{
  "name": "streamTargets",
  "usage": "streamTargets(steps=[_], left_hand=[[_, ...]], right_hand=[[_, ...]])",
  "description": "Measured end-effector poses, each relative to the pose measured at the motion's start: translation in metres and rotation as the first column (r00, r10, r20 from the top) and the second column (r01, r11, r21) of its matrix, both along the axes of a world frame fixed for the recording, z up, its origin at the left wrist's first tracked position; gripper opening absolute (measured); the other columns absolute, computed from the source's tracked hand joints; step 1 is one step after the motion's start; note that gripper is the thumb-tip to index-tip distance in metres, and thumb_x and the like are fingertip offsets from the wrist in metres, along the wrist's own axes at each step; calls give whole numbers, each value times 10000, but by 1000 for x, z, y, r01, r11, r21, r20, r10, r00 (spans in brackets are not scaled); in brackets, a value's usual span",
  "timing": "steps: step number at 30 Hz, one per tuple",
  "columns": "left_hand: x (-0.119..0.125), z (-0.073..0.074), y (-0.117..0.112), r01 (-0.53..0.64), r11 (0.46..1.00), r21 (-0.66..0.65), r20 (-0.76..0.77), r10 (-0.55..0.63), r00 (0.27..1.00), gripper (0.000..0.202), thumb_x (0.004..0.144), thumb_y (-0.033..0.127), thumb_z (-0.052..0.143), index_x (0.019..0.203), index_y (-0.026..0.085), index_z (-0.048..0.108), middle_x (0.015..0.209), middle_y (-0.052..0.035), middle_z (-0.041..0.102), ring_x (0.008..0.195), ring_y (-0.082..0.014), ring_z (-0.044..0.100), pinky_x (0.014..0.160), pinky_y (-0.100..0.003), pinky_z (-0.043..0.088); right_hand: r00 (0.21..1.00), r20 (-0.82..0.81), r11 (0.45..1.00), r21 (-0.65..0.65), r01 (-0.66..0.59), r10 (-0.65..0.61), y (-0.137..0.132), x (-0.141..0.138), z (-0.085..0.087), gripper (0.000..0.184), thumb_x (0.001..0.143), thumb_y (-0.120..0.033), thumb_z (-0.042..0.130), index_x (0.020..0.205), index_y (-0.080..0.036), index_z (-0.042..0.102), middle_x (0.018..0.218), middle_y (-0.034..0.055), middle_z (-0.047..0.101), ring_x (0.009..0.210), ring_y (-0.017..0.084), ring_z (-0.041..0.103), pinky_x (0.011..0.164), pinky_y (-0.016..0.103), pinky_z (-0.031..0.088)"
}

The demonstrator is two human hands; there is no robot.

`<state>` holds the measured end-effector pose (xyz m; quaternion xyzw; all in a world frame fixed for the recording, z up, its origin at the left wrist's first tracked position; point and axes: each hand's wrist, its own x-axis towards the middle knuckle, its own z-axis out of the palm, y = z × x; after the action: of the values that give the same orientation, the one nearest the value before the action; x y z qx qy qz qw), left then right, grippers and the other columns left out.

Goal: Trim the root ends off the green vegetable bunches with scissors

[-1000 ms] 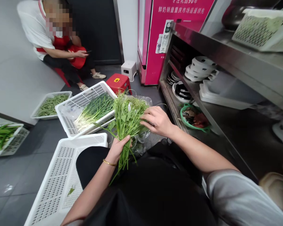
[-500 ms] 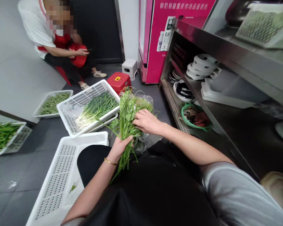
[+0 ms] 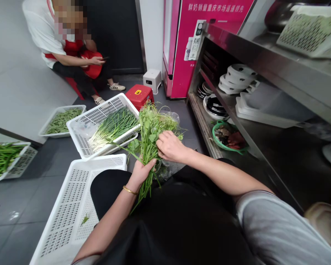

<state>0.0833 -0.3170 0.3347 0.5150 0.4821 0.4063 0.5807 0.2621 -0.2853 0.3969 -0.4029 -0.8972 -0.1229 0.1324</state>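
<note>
My left hand (image 3: 141, 172), with a gold bracelet at the wrist, is closed around the stems of a bunch of leafy green vegetables (image 3: 151, 129) held upright over my lap. My right hand (image 3: 169, 146) grips into the right side of the bunch with its fingers curled in among the stalks. A clear plastic bag (image 3: 165, 170) lies on the floor under the bunch. To my left stands a white perforated basket (image 3: 71, 206) with one small green scrap in it.
A second white basket (image 3: 98, 117) ahead holds green onions. Two more trays of green beans (image 3: 61, 121) sit at the left. Another person (image 3: 68, 48) sits on a red stool at the back. A red stool (image 3: 139, 95), a pink fridge and steel shelves with plates (image 3: 234, 79) stand to the right.
My right hand has slid down and to the left along the bunch, nearer my left hand. The left hand keeps its grip on the stems.
</note>
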Motion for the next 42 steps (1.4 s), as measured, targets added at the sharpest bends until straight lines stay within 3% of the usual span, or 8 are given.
streamTargets(steps=[9,16,24,30,33,35,38,42], left_hand=[[3,2,-2,-21,998,-59,8,21,1000,319,678,369,731,816,160,533,595,24,570,464,-114,538,448,-236,466],[-4,3,-3,-27,995,-99,43,32,999,342,667,388,741,795,161,519,580,34,561,461,-107,531,440,-224,452],[-9,-3,8,-58,996,-74,22,59,998,304,662,376,747,736,154,553,545,13,589,458,-127,545,441,-229,444],[-10,2,9,-72,996,-55,36,74,997,307,671,381,743,747,152,553,544,18,588,453,-123,543,445,-228,444],[-9,4,8,-58,998,-26,55,59,997,309,671,370,748,762,153,548,565,20,585,464,-118,540,459,-231,453],[-8,4,7,-55,998,-14,65,56,996,317,661,360,758,778,155,547,592,22,584,473,-115,541,468,-235,463],[-5,5,5,-43,999,-17,64,44,997,328,652,357,764,796,155,549,616,18,587,478,-115,543,471,-242,473],[-3,8,1,-6,999,-39,74,9,997,345,655,362,762,828,158,544,609,21,582,471,-116,533,459,-244,465]], right_hand=[[940,-322,993,-51,102,-113,11,5,-9,146,808,-198,472,756,-131,591,761,101,585,769,220,489,812,393,390],[196,-860,830,-507,-231,-471,16,59,37,235,712,-383,676,742,-173,576,651,-10,590,574,136,573,545,279,472],[-18,-695,613,-621,-489,-718,-8,81,48,400,551,-386,820,739,-155,553,584,-2,634,456,142,606,397,243,491],[122,-666,561,-700,-441,-736,-15,92,31,358,606,-406,782,743,-158,563,558,-28,607,439,127,578,434,254,485],[549,-621,524,-778,-346,-560,-26,85,28,293,715,-433,699,758,-156,612,579,-21,611,489,120,572,502,250,458],[821,-475,653,-737,-174,-317,-32,71,30,244,786,-402,647,763,-158,652,655,10,638,595,135,589,573,254,432],[943,-290,926,-375,43,-161,-32,44,33,249,913,-340,499,878,-171,678,833,61,654,776,155,578,671,264,395],[989,-117,992,-95,81,-92,-10,14,26,309,962,-294,396,878,-164,665,880,88,627,853,186,514,714,302,344]])
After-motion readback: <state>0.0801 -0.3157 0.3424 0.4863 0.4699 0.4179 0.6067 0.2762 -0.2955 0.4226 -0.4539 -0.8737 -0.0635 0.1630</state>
